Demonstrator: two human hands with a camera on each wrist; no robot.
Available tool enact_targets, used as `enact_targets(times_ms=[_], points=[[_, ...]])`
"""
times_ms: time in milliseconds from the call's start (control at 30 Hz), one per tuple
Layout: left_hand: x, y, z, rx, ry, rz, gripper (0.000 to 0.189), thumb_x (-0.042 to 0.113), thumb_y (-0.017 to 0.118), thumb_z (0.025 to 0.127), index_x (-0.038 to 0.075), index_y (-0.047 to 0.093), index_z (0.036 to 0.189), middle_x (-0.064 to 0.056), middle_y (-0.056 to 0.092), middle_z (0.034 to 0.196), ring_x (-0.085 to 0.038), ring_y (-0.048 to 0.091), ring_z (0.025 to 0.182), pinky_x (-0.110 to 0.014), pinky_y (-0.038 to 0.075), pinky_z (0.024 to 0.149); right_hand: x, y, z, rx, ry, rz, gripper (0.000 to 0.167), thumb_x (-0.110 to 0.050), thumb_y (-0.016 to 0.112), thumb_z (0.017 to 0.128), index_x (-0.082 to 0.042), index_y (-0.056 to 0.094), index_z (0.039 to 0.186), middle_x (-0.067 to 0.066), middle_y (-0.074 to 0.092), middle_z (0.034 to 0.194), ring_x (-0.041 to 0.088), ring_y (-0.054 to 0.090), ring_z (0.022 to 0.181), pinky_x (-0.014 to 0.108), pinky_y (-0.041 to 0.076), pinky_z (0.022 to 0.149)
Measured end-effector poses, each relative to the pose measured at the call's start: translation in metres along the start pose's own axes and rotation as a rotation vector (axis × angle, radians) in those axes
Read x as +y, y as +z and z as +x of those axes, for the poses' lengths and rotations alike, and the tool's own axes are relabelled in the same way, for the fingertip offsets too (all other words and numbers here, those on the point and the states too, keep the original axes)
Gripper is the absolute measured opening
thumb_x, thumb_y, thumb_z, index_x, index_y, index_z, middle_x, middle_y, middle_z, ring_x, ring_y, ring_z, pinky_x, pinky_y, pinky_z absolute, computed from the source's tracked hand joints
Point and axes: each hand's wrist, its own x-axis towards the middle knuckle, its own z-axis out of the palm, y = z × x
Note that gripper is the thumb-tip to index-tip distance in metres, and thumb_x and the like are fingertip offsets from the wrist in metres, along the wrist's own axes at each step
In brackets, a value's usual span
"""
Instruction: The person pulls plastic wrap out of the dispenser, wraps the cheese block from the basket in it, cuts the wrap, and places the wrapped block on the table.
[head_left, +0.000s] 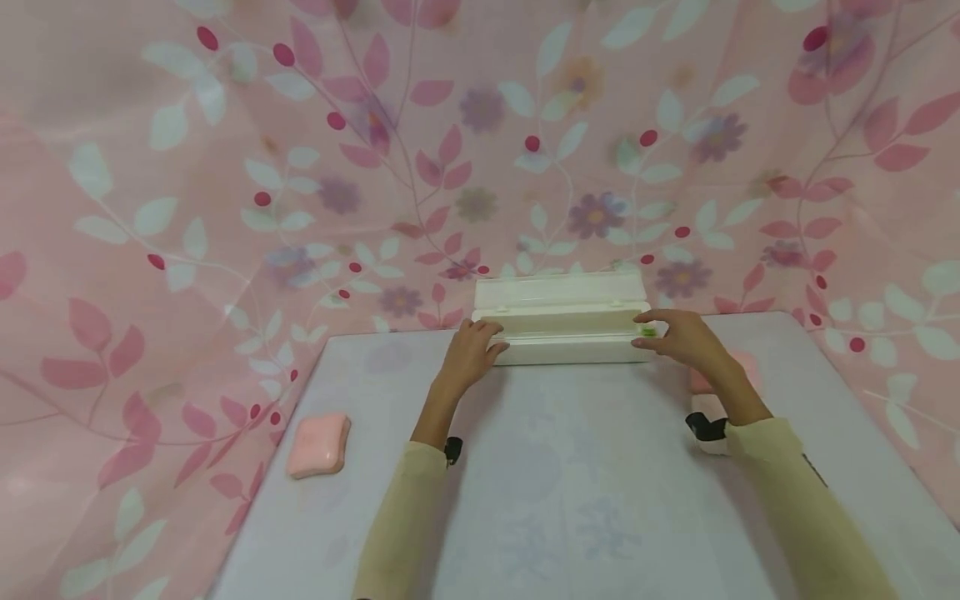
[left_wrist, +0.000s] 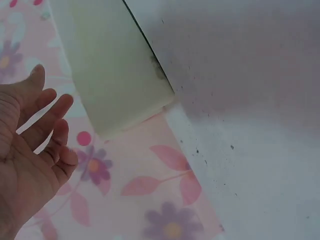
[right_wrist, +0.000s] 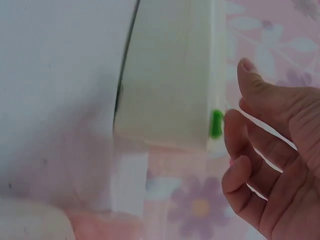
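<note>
A long cream-white box (head_left: 566, 351) lies crosswise at the table's far edge, its lid (head_left: 558, 292) raised at the back. A small green piece (right_wrist: 216, 124) sits at the box's right end. My left hand (head_left: 468, 354) is at the left end, fingers loosely bent and thumb apart; in the left wrist view it shows beside the box (left_wrist: 107, 75), holding nothing. At the right end is my right hand (head_left: 686, 337), fingers parted and slightly bent. One fingertip (right_wrist: 235, 125) comes right up to the green piece in the right wrist view.
A pink rounded block (head_left: 318, 446) lies at the table's left. To the right, a pink item (head_left: 742, 367) and a whitish one (head_left: 708, 408) are partly covered by my right forearm. Pink flowered cloth (head_left: 480, 167) hangs behind the pale table (head_left: 540, 500).
</note>
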Motion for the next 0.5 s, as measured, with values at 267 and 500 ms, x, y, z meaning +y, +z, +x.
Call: enact_targets(times_ms=[267,500], points=[[-0.015,0.013,0.021,-0.172,-0.055,-0.017,0.045,0.036,0.066,0.094,0.006,0.065,0.127,-0.009,0.071,0.113,-0.029,0.054,0.097,-0.039,0.048,0.079,-0.005,0.018,0.019,-0.054,0.028,-0.07,0.054,-0.033,0.073,0.09,-0.007,0.058,0.135,0.024,0.059,0.128,0.026,0.068,0.069,0.041,0.05,0.065],[-0.021,0.017,0.026,-0.203,-0.068,-0.16,0.032,0.03,0.069,0.092,0.007,0.074,0.114,-0.005,0.073,0.107,-0.028,0.063,0.107,-0.046,0.037,0.106,0.001,0.024,0.029,-0.077,0.009,-0.055,0.043,-0.036,0.068,0.093,-0.005,0.068,0.123,0.018,0.065,0.122,0.029,0.067,0.082,0.044,0.051,0.071]])
